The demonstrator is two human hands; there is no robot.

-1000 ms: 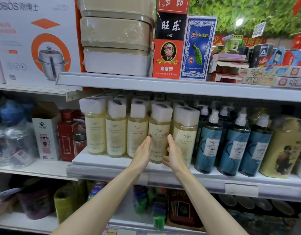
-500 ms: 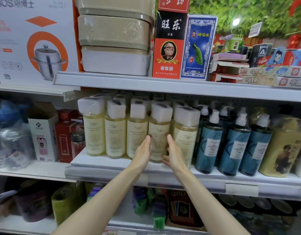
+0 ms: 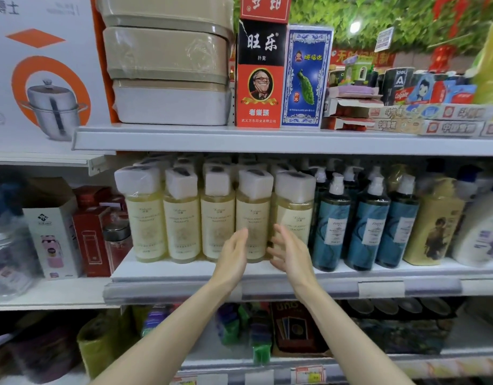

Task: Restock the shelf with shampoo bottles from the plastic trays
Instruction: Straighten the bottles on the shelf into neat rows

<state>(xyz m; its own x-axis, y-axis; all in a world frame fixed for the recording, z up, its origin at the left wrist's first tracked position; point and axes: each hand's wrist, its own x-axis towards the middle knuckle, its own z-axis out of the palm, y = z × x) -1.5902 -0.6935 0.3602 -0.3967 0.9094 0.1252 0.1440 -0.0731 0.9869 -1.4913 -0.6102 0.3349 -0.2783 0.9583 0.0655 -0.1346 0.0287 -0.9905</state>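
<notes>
As yellow shampoo bottles (image 3: 217, 220) crowd the shelf (image 3: 181, 272), left hand (image 3: 233, 258), right hand (image 3: 291, 254) relaxed

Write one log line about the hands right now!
left hand: open | right hand: open | flanking: pale yellow shampoo bottle | bottle: upright on middle shelf

Left hand (image 3: 233, 255) and right hand (image 3: 291, 252) flank a shampoo bottle (image 3: 252, 213), seemingly not touching.
</notes>
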